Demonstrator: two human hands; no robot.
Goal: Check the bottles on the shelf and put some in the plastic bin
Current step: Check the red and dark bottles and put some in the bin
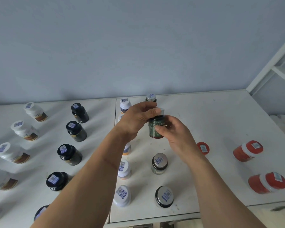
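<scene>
Hands are both up over the white shelf (pixel 212 122), wrapped around one dark green bottle (pixel 155 129) that's lifted clear of the surface, pretty much upright. Left hand (pixel 136 119) has its fingers curled over the silver cap (pixel 161 111) from above, and the right hand (pixel 176 130) grips the body lower down, thumb across the label, which reads something like "PROBIOTIC".

Rest of the stock sits on the shelf in columns, each lid with a little barcode sticker: white bottles with brown labels (pixel 24 130) far left, black bottles (pixel 76 130) next to them, white bottles with orange bottoms (pixel 123 168) partly hidden behind the left forearm, more silver-capped dark jars (pixel 159 162) under the hands, and red jars (pixel 248 150) off to the right. No plastic bin anywhere in this shot, so can't say where it is.
</scene>
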